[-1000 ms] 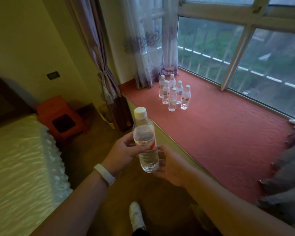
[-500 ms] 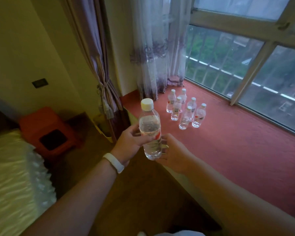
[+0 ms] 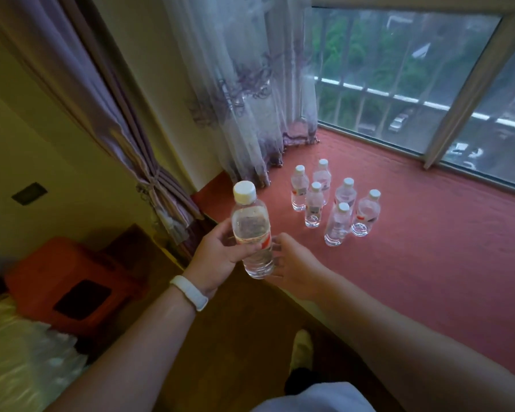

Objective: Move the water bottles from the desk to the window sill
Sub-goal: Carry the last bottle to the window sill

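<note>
Red window sill [image 3: 414, 263] holds six water bottles [image 3: 333, 200] standing close together. Left hand [image 3: 217, 257] is wrapped around one more bottle [image 3: 252, 233], upright, near the sill's edge. Right hand [image 3: 295, 263] is half open, fingers touching it.

A bedroom in a home was shown: a bed [image 3: 18, 361] with white bedding, tied-back curtains [image 3: 149, 173], a red-carpeted window sill [image 3: 428, 263] and an orange stool [image 3: 72, 281] were seen.
</note>
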`<act>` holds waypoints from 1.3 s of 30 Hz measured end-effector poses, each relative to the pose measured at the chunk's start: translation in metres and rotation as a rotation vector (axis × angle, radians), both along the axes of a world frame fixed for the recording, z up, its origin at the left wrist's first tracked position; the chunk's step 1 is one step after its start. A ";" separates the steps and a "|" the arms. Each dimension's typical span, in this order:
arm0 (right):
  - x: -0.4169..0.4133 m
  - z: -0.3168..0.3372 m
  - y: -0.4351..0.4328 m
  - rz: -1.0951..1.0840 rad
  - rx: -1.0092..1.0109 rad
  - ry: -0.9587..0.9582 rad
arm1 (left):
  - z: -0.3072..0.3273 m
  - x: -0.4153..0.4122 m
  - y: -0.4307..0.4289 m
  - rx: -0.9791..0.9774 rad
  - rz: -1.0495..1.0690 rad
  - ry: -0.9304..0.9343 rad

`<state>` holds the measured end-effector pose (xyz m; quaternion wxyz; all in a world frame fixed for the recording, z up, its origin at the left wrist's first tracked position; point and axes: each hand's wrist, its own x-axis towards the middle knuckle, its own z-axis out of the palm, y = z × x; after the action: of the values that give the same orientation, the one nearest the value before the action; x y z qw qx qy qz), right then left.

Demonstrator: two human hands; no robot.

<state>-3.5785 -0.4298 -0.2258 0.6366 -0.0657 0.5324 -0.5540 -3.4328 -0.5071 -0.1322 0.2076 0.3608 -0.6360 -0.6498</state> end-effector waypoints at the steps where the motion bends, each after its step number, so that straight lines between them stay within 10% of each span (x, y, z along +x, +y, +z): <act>1: -0.010 -0.003 -0.016 -0.014 0.004 -0.013 | -0.002 -0.013 -0.015 -0.008 0.001 -0.015; 39: -0.142 -0.116 -0.228 -1.027 0.198 -0.157 | -0.176 -0.258 -0.312 0.118 -0.884 -0.110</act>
<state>-3.7203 -0.6575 -0.3416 0.3244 0.3057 0.4967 -0.7447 -3.6911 -0.8192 -0.3084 -0.1449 0.0997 -0.7011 -0.6910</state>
